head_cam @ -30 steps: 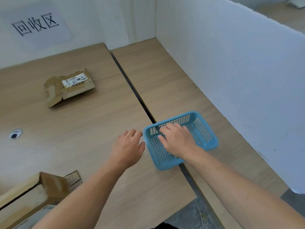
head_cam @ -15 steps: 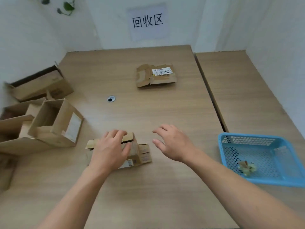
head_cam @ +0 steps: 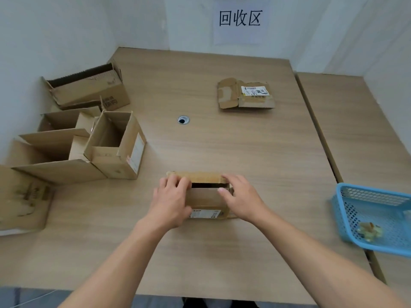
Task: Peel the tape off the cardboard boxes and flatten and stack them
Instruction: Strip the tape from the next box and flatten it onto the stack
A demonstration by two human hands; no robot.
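**Small box in both hands, tape check comes next**

Close in at 12 o'clock, your left hand (head_cam: 171, 201) and right hand (head_cam: 242, 198) grip the small box (head_cam: 206, 197) by its two ends. The fingers of each hand curl over the top edges, and the right thumb presses on the near face. The box sits on the table (head_cam: 222, 252) with a dark gap open along its top and a white label (head_cam: 205, 213) on the side facing you. You look to be at the start of this box: it stands at full shape, not flattened. Whether any tape is left on it is too unclear to say, so the next move is to turn it and check the seams. Pinch any loose tape end and pull it along the seam while the other hand steadies the box.

At 3 o'clock the blue basket (head_cam: 378, 190) holds a small wad of scraps (head_cam: 369, 230), likely the place for tape. From 9 to 10 o'clock stand several open boxes (head_cam: 115, 147), not yet collapsed. Farther off at 1 o'clock lies one flattened box (head_cam: 244, 95), which looks like the base of the stack. On the wall at 12 o'clock hangs a paper sign (head_cam: 239, 18)
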